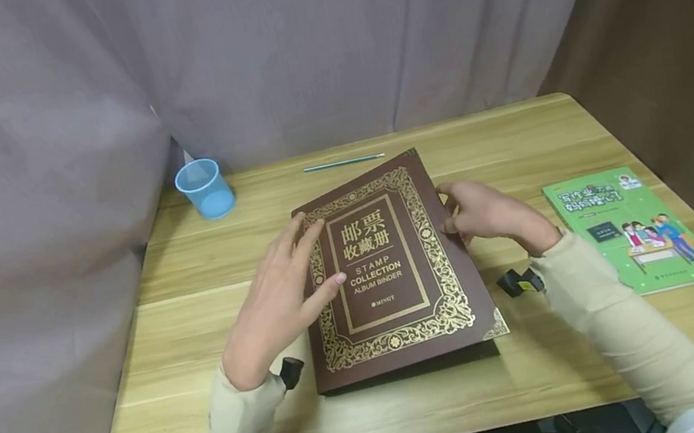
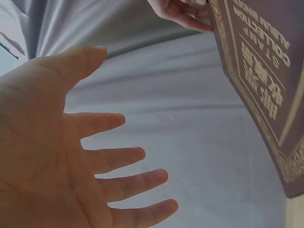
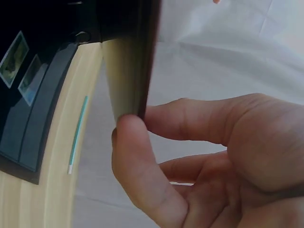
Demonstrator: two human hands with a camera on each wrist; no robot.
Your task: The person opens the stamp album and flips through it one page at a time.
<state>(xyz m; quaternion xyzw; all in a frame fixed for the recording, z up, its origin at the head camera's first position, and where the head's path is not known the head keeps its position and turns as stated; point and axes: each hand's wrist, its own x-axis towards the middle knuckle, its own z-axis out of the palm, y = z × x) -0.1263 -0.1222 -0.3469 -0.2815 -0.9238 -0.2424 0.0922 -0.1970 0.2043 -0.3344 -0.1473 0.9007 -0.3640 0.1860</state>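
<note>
Head view: brown stamp album (image 1: 384, 271) lying near the middle of the wooden desk (image 1: 580, 124), gold border and gold lettering on its cover, spine toward the left. Left hand (image 1: 278, 301) spread over the album's left edge, fingers straight and apart, gripping nothing; whether touching the cover or just above it cannot be told. Right hand (image 1: 487, 212) at the album's right edge, fingers curled onto the cover's rim. Blue cup (image 1: 205, 188) well to the far left of the album, near the desk's back corner. Thin teal pencil (image 1: 343, 163) just beyond the album's far edge, lying crosswise. Green booklet (image 1: 631, 228) to the right of the album, flat on the desk and apart from it. Grey curtain (image 1: 317, 37) behind the desk — brown cloth to the right of it.

Left wrist view: left hand (image 2: 57, 156) seen palm-on, fingers (image 2: 123, 159) stretched and separated, holding nothing. Album (image 2: 266, 80) cover tilted across the upper right, with the right hand (image 2: 183, 13) at its far edge.

Right wrist view: right hand (image 3: 204, 156) pinching the album (image 3: 130, 61) cover's edge between thumb and forefinger — cover lifted clear of the pages beneath. Dark inner page with small stamps (image 3: 21, 64) to the left of the raised cover. Pencil (image 3: 77, 134) on the desk (image 3: 52, 180) beyond the album.
</note>
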